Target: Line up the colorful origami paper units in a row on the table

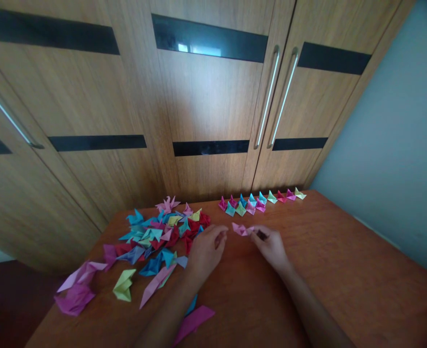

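Note:
Between finger and thumb, my right hand (272, 247) pinches one end of a small pink origami boat (241, 229) above the tabletop. Just left of that boat is my left hand (206, 251), its fingers loosely curled and a little apart, with nothing visible in them. Beyond both hands, two rows of small folded paper boats (241, 210) stand near the back edge, in pink, blue, green, red and yellow. A heap of colourful folded paper pieces (151, 234) lies beside my left hand and partly behind it.
The brown wooden table (329, 270) stands against a wardrobe (213, 106) with metal handles (285, 99). A yellow folded piece (124, 285) and a magenta one (74, 299) lie at the left. Another magenta paper (195, 323) is by my left forearm. A pale wall (390, 159) is at right.

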Available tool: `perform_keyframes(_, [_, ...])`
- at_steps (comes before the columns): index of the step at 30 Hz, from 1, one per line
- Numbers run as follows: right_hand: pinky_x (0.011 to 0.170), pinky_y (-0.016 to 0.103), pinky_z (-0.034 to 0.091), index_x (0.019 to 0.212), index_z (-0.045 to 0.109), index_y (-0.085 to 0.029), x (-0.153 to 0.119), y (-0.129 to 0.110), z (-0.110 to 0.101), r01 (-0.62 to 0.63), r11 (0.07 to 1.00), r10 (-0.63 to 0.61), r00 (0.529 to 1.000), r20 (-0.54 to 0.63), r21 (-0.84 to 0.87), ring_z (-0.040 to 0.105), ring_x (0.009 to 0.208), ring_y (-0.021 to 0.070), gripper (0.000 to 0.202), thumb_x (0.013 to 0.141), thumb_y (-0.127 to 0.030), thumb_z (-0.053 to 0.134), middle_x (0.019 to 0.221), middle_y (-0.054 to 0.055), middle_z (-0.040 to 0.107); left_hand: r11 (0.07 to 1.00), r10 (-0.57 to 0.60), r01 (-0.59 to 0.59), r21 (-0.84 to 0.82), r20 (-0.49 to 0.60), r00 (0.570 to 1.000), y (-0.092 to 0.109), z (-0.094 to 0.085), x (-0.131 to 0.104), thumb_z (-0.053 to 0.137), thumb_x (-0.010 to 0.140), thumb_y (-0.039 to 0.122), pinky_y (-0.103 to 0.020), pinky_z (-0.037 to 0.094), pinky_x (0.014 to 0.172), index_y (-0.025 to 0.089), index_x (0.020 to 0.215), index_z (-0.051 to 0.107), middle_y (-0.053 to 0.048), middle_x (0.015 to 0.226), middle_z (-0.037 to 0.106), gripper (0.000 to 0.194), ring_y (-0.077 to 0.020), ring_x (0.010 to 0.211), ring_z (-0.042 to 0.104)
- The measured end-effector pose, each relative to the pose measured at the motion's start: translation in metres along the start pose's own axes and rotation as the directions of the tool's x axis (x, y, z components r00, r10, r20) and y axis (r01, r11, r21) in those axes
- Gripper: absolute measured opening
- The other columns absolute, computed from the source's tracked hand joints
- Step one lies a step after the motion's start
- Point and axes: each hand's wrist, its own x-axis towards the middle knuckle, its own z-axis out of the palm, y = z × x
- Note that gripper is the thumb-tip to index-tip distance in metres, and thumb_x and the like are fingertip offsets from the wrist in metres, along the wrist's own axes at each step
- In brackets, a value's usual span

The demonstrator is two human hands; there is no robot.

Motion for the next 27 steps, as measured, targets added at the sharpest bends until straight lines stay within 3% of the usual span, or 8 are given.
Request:
perform_keyframes(3, [0.061, 0.023, 0.043, 0.091, 0.068, -0.016, 0.011, 0.027, -0.025, -0.19, 0.958, 0.138, 0.962, -0.234, -0.216, 0.061, 0.066, 0.017, 0.036, 0.085, -0.046, 0.048, 0.076, 0.006, 0.069, 0.999, -0.014, 0.014, -0.051, -0.002, 1.0, -0.004, -0.013, -0.018, 0.049, 0.084, 0.016, -0.026, 0.05, 0.073, 0.023, 0.1, 0.062, -0.003, 0.095, 0.068, 0.022, -0.0152, 0.079, 0.063])
perform_keyframes(5, [0.064, 0.023, 0.043, 0.096, 0.067, -0.017, 0.021, 0.045, -0.043, -0.38, 0.832, 0.252, 0.908, -0.335, -0.405, 0.064, 0.073, 0.0186, 0.035, 0.086, -0.042, 0.046, 0.084, 0.008, 0.071, 0.998, -0.021, 0.022, -0.057, 0.015, 1.0, -0.007, -0.025, -0.033, 0.048, 0.086, 0.018, -0.027, 0.051, 0.072, 0.023, 0.099, 0.063, -0.003, 0.093, 0.069, 0.021, -0.0154, 0.078, 0.064])
perform_keyframes(8, [0.066, 0.028, 0.042, 0.097, 0.068, -0.016, 0.037, 0.063, -0.059, -0.515, 0.693, 0.337, 0.851, -0.404, -0.506, 0.064, 0.081, 0.0248, 0.036, 0.086, -0.041, 0.045, 0.088, 0.013, 0.07, 0.999, -0.034, 0.035, -0.024, 0.008, 0.999, -0.016, -0.042, -0.055, 0.048, 0.087, 0.019, -0.027, 0.052, 0.074, 0.024, 0.1, 0.064, -0.003, 0.096, 0.07, 0.021, -0.0163, 0.082, 0.066])
perform_keyframes(12, [0.066, 0.032, 0.043, 0.094, 0.07, -0.018, 0.062, 0.073, -0.06, -0.551, 0.604, 0.405, 0.834, -0.373, -0.576, 0.064, 0.082, 0.0279, 0.035, 0.085, -0.042, 0.046, 0.088, 0.016, 0.069, 0.997, -0.054, 0.056, 0.043, -0.046, 0.997, -0.032, -0.056, -0.074, 0.051, 0.086, 0.022, -0.027, 0.054, 0.076, 0.025, 0.1, 0.065, -0.002, 0.097, 0.071, 0.02, -0.0175, 0.087, 0.067])
perform_keyframes(16, [0.07, 0.033, 0.045, 0.099, 0.068, -0.02, 0.079, 0.078, -0.052, -0.53, 0.551, 0.443, 0.84, -0.312, -0.644, 0.064, 0.085, 0.0267, 0.035, 0.085, -0.043, 0.046, 0.091, 0.015, 0.068, 0.994, -0.079, 0.086, 0.066, -0.107, 0.991, -0.042, -0.059, -0.08, 0.051, 0.086, 0.025, -0.026, 0.056, 0.074, 0.025, 0.096, 0.067, -0.002, 0.095, 0.073, 0.019, -0.0179, 0.085, 0.069])
perform_keyframes(27, [0.075, 0.038, 0.045, 0.112, 0.06, -0.02, 0.088, 0.083, -0.047, -0.499, 0.498, 0.465, 0.844, -0.268, -0.709, 0.062, 0.092, 0.0286, 0.037, 0.087, -0.042, 0.043, 0.097, 0.016, 0.066, 0.991, -0.099, 0.108, 0.082, -0.109, 0.989, -0.043, -0.059, -0.082, 0.052, 0.085, 0.028, -0.027, 0.057, 0.072, 0.026, 0.099, 0.068, -0.002, 0.096, 0.074, 0.021, -0.0192, 0.085, 0.07])
